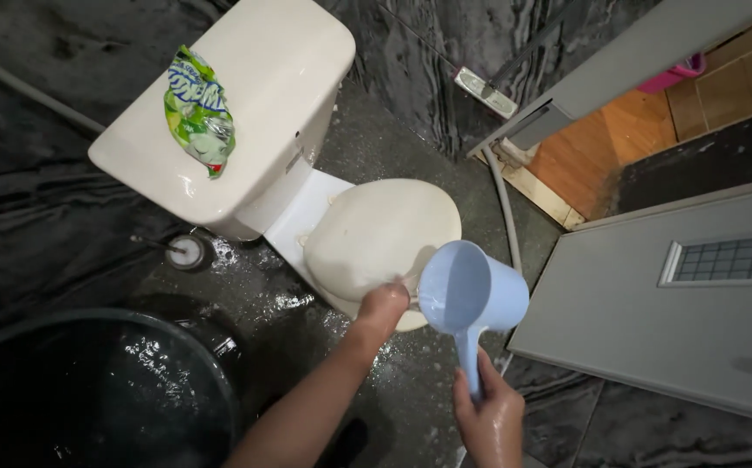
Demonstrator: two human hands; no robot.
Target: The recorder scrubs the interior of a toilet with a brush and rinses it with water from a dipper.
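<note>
**Wet bathroom floor: dipper tipped at the toilet lid**

Setting: small bathroom, dark marbled walls, dark speckled floor (411, 407), wet and glistening around the base of the toilet.

Right hand (490, 425): grip fully closed around the lower end of the handle of a pale blue plastic dipper (471, 290). The dipper stands directly above this grip, tilted over, its open mouth turned to the left toward the toilet. Whether water is leaving it cannot be told.

Left hand (383, 303): just up and left of the right grip. Fingers curled at the front edge of the closed cream toilet lid (380, 230), touching it. What, if anything, sits inside this grip is hidden behind the hand; how far it is open cannot be told. The dipper rim lies just beside this hand, to its right.

Left of both grips, near: large dark tub (90, 390), water surface catching light.

Farther out, beyond the lid: cream cistern (263, 95), a crumpled green-and-white packet (198, 108) lying on top of it. A round white fitting (187, 251) is on the floor beside the toilet base.

Far right of the grips: a grey door (653, 295) with a small grille, standing open; orange-brown floor shows past the threshold.
</note>
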